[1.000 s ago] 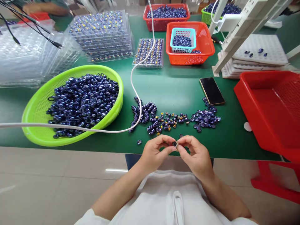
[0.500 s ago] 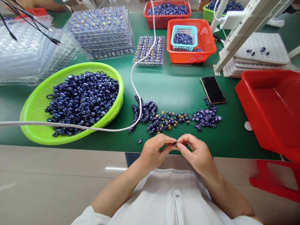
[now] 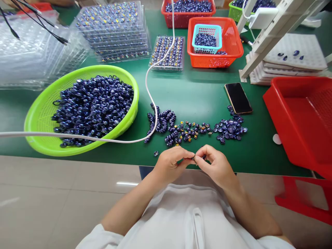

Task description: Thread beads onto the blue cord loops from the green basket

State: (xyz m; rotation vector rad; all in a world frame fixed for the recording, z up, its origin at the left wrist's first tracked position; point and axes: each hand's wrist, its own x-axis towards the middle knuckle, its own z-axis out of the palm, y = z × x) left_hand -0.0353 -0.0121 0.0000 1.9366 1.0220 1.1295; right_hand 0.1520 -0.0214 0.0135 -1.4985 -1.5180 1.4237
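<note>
Centrally, toward the bottom edge, the left hand (image 3: 172,164) pinches a small dark piece (image 3: 193,158) (mostly hidden by fingers), and the right hand (image 3: 215,164) meets it there, thumb and forefinger pressed together

A small dark piece (image 3: 193,158) is pinched between the fingertips of both hands, at the tabletop's near edge. Fingers mostly hide it.

Round basket (image 3: 38,138) showing lime green, tabletop (image 3: 199,86) showing deep green, small inner basket (image 3: 220,38) showing perforated turquoise, cable (image 3: 147,83) showing plain white.
</note>
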